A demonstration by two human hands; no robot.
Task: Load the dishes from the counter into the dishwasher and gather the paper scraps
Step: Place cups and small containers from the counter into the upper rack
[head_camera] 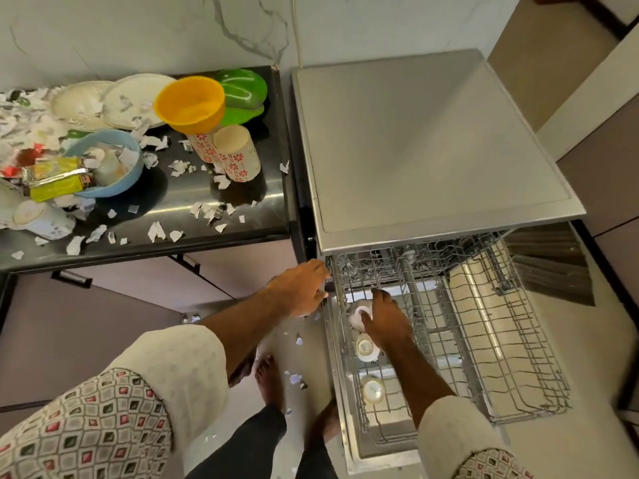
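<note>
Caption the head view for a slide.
Right hand grips a white upturned cup in the grey wire dishwasher rack, left hand at its edge; paper scraps litter the black counter.

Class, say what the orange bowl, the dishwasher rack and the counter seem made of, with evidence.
Orange bowl: probably plastic; uniform bright colour, sheen. Dishwasher rack: metal wire, likely coated; thin grey grid. Counter: dark, polished, reflective streaks; stone or steel, unclear.

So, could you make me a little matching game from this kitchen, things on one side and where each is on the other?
1 orange plastic bowl
2 light blue plastic bowl
3 small white cup

A in the wire dishwasher rack, held by the right hand
B beside the green plastic bowl
C holding torn paper scraps

Pairs: 1-B, 2-C, 3-A
</note>
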